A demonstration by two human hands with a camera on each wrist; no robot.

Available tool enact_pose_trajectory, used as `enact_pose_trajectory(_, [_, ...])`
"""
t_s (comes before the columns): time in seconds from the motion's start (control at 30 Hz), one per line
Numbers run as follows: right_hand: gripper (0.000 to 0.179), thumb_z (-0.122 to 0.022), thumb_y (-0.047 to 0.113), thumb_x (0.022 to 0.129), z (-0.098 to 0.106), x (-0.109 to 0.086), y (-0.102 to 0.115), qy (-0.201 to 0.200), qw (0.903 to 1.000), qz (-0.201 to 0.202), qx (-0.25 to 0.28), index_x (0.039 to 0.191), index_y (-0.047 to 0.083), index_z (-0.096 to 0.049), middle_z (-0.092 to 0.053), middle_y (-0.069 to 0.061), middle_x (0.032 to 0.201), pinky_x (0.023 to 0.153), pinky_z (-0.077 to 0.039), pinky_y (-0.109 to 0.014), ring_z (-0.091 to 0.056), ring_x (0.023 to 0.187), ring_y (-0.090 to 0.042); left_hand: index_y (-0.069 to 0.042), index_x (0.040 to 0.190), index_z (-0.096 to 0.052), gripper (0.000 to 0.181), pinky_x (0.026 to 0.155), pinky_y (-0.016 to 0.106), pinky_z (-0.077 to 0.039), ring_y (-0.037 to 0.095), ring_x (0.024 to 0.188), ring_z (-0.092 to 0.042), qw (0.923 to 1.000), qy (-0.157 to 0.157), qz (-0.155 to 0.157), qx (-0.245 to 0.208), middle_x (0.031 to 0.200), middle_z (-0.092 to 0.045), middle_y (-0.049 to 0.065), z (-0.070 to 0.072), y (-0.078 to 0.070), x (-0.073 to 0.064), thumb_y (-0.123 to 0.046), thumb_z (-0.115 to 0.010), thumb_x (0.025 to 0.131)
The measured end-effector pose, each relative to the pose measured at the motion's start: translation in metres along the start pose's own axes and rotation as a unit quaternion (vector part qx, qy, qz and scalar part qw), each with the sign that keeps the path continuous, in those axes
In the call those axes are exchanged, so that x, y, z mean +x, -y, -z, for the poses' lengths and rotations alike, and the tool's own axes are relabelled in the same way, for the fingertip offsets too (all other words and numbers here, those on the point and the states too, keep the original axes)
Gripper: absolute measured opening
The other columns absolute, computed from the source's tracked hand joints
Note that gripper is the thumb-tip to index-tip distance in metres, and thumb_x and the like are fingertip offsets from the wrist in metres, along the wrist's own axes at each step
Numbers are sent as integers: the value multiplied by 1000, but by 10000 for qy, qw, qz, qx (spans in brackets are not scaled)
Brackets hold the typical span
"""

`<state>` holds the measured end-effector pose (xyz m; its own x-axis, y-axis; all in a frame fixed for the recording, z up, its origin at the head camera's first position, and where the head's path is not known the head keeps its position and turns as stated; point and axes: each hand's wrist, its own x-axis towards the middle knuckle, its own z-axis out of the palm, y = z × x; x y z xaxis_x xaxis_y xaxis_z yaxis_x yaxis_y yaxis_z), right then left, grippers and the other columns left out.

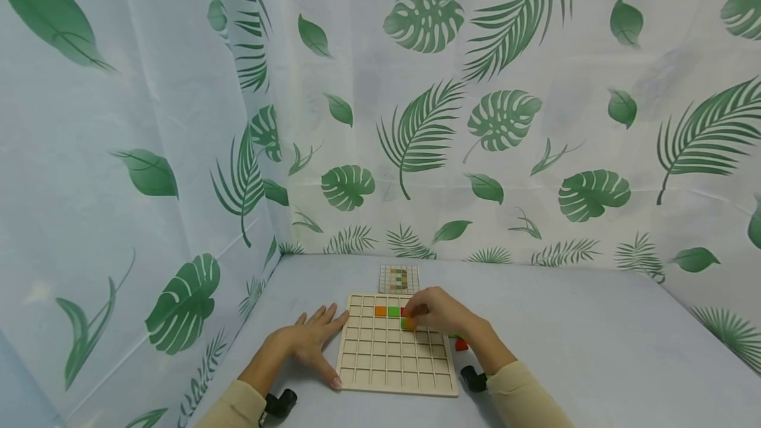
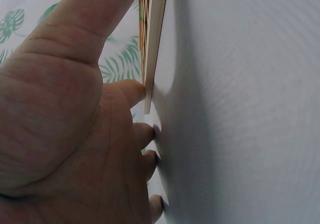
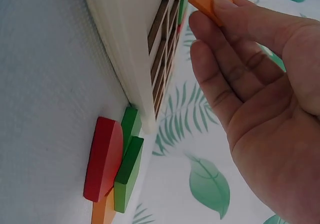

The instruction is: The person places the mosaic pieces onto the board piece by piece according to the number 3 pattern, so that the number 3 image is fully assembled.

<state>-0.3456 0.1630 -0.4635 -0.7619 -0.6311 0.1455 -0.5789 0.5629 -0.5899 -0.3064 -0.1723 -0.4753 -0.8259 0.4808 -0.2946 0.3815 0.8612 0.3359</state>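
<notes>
A pale wooden grid board (image 1: 394,362) lies flat on the table. In its upper rows sit an orange tile (image 1: 380,311), a green tile (image 1: 394,312), a red tile (image 1: 403,312) partly behind fingers, and another green tile (image 1: 404,323). My right hand (image 1: 438,311) pinches an orange tile (image 3: 207,1) between thumb and fingers, just above the board's upper right part. My left hand (image 1: 309,342) is spread at the board's left edge, its thumb by the lower left corner and a fingertip touching the side.
Behind the board lies a pattern card (image 1: 399,279) with a printed coloured grid. Beside the board's right edge is a small pile of loose tiles, including a red tile (image 3: 103,159), a green tile (image 3: 129,174) and an orange tile (image 3: 103,210). Leaf-print curtains stand behind and left.
</notes>
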Motion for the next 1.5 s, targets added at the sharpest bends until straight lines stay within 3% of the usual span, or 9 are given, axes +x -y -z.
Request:
enact_pose_trajectory(0.73, [14,-78,0,90,-6,2,0,260,9996,-44,56,101,9,-81,-77,4,99,73,-57,-22,-65,82,-6,-25,168,-16,137,128,66,-10,37,163,-7,9999,-13,-8,122,176,-9,14,-2,2,1,-69,-91,62])
enact_pose_trajectory(1.03, [16,-81,1,88,-8,1,2,450,9983,-265,239,93,16,-81,-78,0,92,71,-56,-23,-64,76,-7,-25,168,-16,137,127,67,-10,38,163,-7,9999,-19,-27,98,176,-9,14,-2,2,2,-69,-91,62])
enact_pose_trajectory(1.5, [17,-83,0,85,-9,2,2,434,9985,-255,201,91,15,-81,-76,5,92,71,-56,-24,-65,78,-8,-25,168,-16,137,128,66,-9,37,163,-6,9999,3,40,101,176,-8,13,-1,1,1,-69,-91,63])
